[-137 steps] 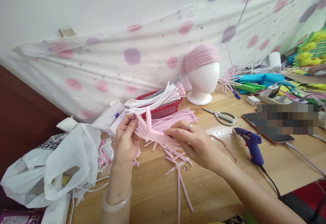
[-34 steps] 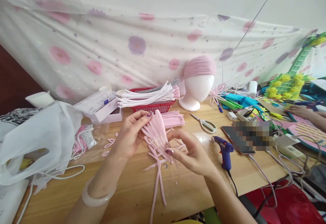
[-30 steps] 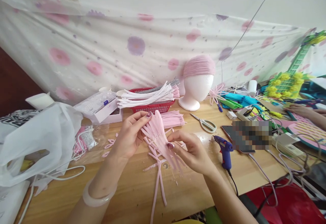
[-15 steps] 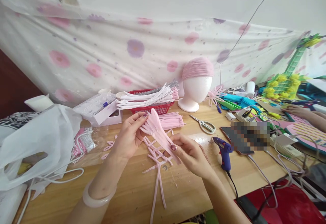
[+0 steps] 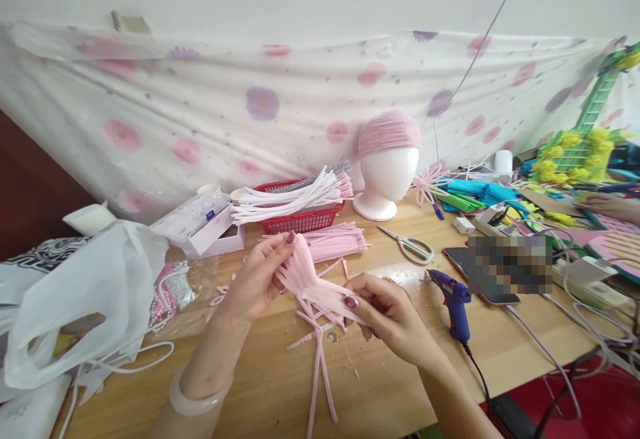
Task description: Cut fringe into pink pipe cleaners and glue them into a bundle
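Observation:
Between my hands is a flat, fan-shaped piece of joined pink pipe cleaners (image 5: 311, 280). My left hand (image 5: 260, 276) pinches its wide upper end between thumb and fingers. My right hand (image 5: 385, 316) grips the narrower lower end, thumb on top. Under the piece, partly hidden, a lattice of crossed pink pipe cleaners (image 5: 320, 359) lies on the table, two long tails pointing toward me. Behind my hands rests a bundle of pink pipe cleaners (image 5: 337, 242). Small pink loops (image 5: 220, 294) lie left of my left hand.
A red basket (image 5: 305, 220) of white, silver and pink pipe cleaners stands behind. Beside it is a foam head (image 5: 389, 169) with a pink-wrapped top. Scissors (image 5: 413, 247), a blue glue gun (image 5: 454, 302) and a phone (image 5: 475, 279) lie right. Another person's hand (image 5: 610, 206) shows far right.
My right hand has swung outward and slightly down, turning the pink piece's narrow end more sideways. My left hand keeps its pinch. The whole view has shifted slightly.

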{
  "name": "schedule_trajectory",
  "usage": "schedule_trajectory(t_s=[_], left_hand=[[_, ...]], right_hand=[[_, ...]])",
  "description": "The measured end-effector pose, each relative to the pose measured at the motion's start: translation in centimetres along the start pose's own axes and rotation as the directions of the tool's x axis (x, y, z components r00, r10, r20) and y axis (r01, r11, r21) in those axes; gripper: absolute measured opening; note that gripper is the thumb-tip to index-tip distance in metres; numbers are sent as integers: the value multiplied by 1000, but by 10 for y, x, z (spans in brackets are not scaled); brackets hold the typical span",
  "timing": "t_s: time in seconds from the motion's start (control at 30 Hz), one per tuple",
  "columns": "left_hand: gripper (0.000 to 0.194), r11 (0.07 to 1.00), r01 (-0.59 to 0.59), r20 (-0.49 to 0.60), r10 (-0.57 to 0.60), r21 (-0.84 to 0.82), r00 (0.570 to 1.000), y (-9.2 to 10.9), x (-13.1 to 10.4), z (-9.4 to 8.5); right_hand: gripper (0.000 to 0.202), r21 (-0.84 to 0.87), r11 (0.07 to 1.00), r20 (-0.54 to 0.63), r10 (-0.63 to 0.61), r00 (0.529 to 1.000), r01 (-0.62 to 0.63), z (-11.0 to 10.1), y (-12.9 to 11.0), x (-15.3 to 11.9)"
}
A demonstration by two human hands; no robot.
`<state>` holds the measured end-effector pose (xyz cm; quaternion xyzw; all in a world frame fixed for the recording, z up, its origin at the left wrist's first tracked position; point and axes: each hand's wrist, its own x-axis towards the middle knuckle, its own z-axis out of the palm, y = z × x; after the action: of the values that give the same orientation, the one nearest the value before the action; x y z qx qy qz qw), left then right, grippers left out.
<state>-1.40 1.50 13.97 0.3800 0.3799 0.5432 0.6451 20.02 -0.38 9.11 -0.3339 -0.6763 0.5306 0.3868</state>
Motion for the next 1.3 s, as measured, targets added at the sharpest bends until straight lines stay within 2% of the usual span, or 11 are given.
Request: schedule_trajectory(t_s=[0.17, 0.27, 0.47, 0.6, 0.8, 1.07, 1.17, 1.3], left_hand=[[43, 991, -50, 62, 43, 126, 997, -5, -5, 1], [39, 980, -103, 52, 95, 172, 994, -7, -7, 2], [40, 978, -93, 11, 93, 185, 996, -4, -8, 4], [40, 985, -92, -12, 95, 144, 995, -2, -7, 5], [34, 997, -83, -80, 82, -5, 993, -5, -2, 0], [32, 995, -57, -133, 46, -81, 990, -6, 1, 0], [35, 995, -40, -145, 27, -92, 989, -4, 0, 1], [38, 993, 2, -121, -16, -122, 993, -1, -2, 3]], right_hand=[[26, -5, 999, 29, 39, 999, -39, -8, 6, -1], [26, -2, 998, 35, 60, 998, -60, -11, 5, -2], [22, -27, 999, -16, 19, 1000, -19, -13, 1, -3], [15, -42, 998, -5, -55, 998, 55, -15, -5, -6], [6, -111, 978, -4, -177, 984, 176, -13, -8, -4], [12, -259, 950, 34, -170, 985, 173, -16, -11, 0], [17, -193, 973, 57, -120, 991, 129, -16, -11, 0], [28, -20, 998, 108, -53, 993, 55, -13, -9, 1]])
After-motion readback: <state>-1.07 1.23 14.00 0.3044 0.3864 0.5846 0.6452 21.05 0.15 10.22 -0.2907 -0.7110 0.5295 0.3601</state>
